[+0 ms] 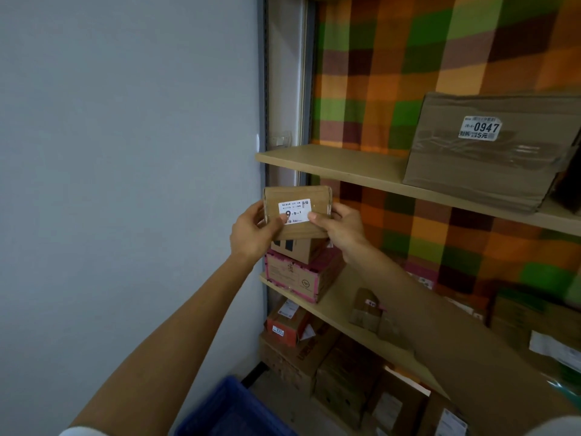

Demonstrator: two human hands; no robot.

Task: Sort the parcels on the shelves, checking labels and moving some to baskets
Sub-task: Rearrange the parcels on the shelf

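- Head view: I see both bare forearms reaching up and forward, and between them a small brown cardboard parcel (297, 215) raised in front of the left end of the shelving, just under the upper shelf's edge.
- The left hand (251, 231) grasps the parcel's left edge, its thumb lying across the front face.
- The right hand (341, 228) grasps the right edge, its thumb pressed on the face just beside the white printed label (294, 211).
- The label faces me; I can read a large "9" on it, while the smaller print is too fine to make out.
- The pale wooden upper shelf (330, 162) carries a large tape-wrapped cardboard box (490, 158) towards the right, with a white sticker (480, 128) reading "0947".
- On the pale wooden middle shelf (339, 309), directly behind and below the held parcel, a small tan box with dark print (298, 248) sits on a pink-edged carton (298, 278).
- Further right on that shelf stand small taped brown packets (366, 306), partly hidden by the right forearm.
- Below the middle shelf I see an orange-red box (286, 325) lying on top of stacked brown cartons (314, 363).
- A blue plastic basket (232, 410) shows at the bottom of the frame, between the forearms and well below the parcel.
- An orange, green and brown checked cloth (408, 58) hangs behind the shelves, and a plain grey wall (125, 152) fills the left side.
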